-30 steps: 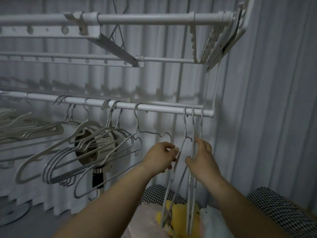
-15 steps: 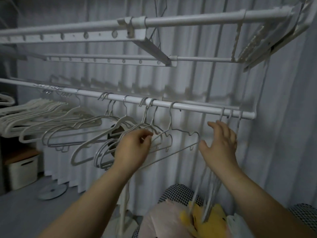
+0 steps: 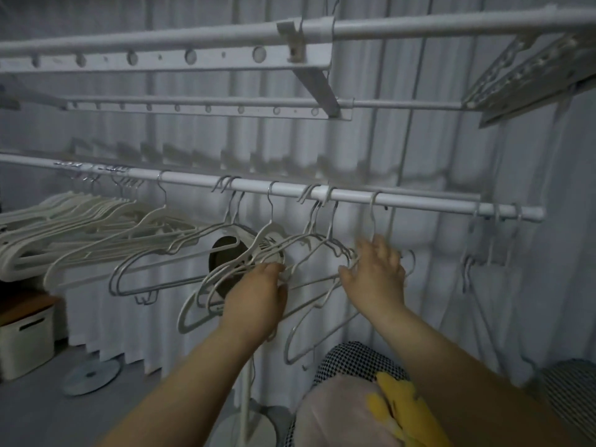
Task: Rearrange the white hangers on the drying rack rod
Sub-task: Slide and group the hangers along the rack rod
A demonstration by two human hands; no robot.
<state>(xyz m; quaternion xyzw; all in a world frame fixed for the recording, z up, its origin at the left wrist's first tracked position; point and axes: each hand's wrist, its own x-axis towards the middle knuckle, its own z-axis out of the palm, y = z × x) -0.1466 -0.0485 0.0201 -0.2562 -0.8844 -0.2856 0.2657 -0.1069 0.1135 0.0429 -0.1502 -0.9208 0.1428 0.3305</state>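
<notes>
Partway through, judging by the spread along the drying rack rod (image 3: 419,204). Seemingly done already: a tight bundle of white hangers (image 3: 64,227) at the left of the frame, with hooks crowded together. Loose in the middle: several more, hooked singly and in pairs with gaps between, tilted and tangled in front of a standing fan (image 3: 224,251). Untouched at the far right end of the rod: three close together, well apart from both hands. Left to do, then: closing up the middle group, and probably bringing along those three.

Left hand (image 3: 258,296) low in the centre, fingers curled into the shoulders of the middle group, apparently gripping several wires, though too blurred to count. Right hand (image 3: 375,274) just beside it, fingers straight and slightly spread against the neck and shoulder of the rightmost middle hanger, thumb out sideways, pinching nothing.

Against half a second ago: right hand down and leftward, from just under the rod beside the right-end three to the middle group; left hand at the same cluster as then. Against a second ago: both hands gone from the right-end hangers, then held between them. Also a leftward swing of the view, with a white storage box (image 3: 25,337) now at lower left.
</notes>
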